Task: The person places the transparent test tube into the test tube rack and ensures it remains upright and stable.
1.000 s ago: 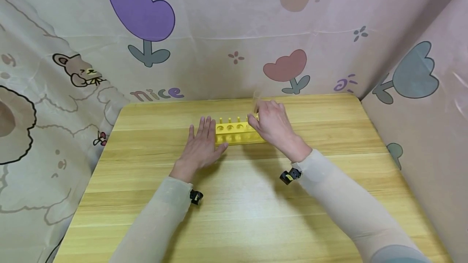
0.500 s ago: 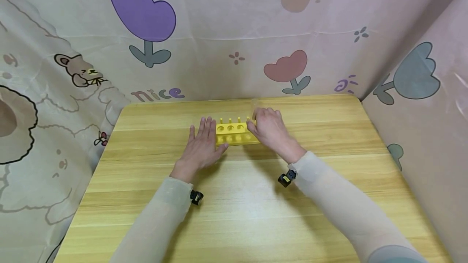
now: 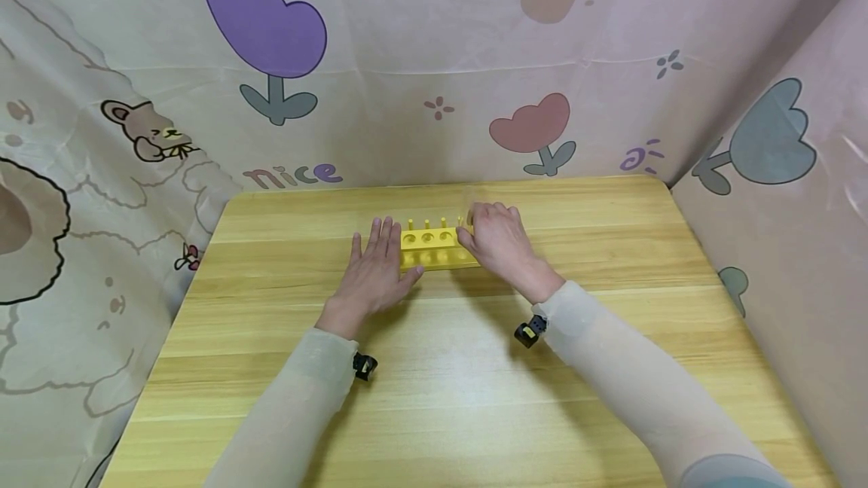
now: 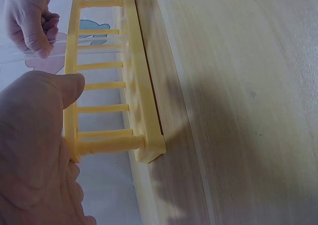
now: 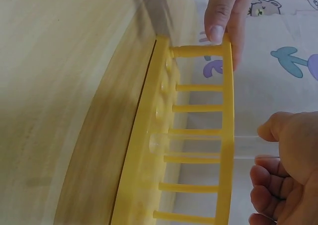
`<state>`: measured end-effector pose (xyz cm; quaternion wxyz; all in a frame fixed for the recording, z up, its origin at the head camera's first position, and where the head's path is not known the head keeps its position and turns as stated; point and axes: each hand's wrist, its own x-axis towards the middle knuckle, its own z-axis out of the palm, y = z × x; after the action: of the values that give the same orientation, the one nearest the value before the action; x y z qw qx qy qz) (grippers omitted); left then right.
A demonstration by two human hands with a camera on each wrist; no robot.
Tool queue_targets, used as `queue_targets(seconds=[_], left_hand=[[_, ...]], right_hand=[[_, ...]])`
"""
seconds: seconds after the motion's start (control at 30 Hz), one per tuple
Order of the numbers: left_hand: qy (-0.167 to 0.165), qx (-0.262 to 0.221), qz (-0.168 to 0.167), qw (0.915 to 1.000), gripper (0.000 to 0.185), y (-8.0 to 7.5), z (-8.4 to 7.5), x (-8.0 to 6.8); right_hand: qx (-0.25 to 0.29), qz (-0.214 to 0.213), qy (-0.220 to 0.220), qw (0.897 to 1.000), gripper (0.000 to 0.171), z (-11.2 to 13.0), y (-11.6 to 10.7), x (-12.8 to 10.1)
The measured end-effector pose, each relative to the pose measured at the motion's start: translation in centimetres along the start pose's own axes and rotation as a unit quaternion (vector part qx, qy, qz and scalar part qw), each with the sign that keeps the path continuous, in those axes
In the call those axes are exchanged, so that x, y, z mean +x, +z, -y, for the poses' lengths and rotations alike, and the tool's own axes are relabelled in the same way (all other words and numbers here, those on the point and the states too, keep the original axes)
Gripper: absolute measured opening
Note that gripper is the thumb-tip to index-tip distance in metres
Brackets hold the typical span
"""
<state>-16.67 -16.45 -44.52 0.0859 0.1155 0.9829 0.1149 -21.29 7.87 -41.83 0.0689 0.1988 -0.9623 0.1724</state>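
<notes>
A yellow test-tube rack (image 3: 434,247) stands on the wooden table (image 3: 475,398), towards the back. My left hand (image 3: 380,247) lies flat with straight fingers at the rack's left end, its thumb (image 4: 69,86) against the rack's upper plate (image 4: 72,111). My right hand (image 3: 475,228) is over the rack's right end and pinches a clear test tube (image 5: 198,137). The tube passes through a hole in the upper plate and reaches down to the rack's base (image 5: 144,150). The head view barely shows the tube, since my right hand covers it.
Cloth walls printed with tulips (image 3: 264,28) and cartoon animals close in the table at the back, left and right. Small black wrist cameras (image 3: 364,366) sit on both sleeves. Bare tabletop stretches in front of the rack towards me.
My right hand has shifted slightly left and lower over the rack's right end, taking the clear tube down with it. The left hand and the rack have stayed put.
</notes>
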Motion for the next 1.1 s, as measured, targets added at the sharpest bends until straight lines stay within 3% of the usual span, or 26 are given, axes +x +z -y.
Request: queue_targets(seconds=[0.8,1.1], left_hand=[[-0.001,-0.001,0.008,1.0000,0.094,-0.03,0.08,0.36],[-0.005,-0.005,0.007,0.9999,0.092,0.17,0.15,0.20]], right_hand=[[-0.011,-0.017,-0.011,1.000,0.033,-0.31,0.24,0.07],[-0.002,-0.026,-0.008,1.000,0.049,-0.62,0.42,-0.56]])
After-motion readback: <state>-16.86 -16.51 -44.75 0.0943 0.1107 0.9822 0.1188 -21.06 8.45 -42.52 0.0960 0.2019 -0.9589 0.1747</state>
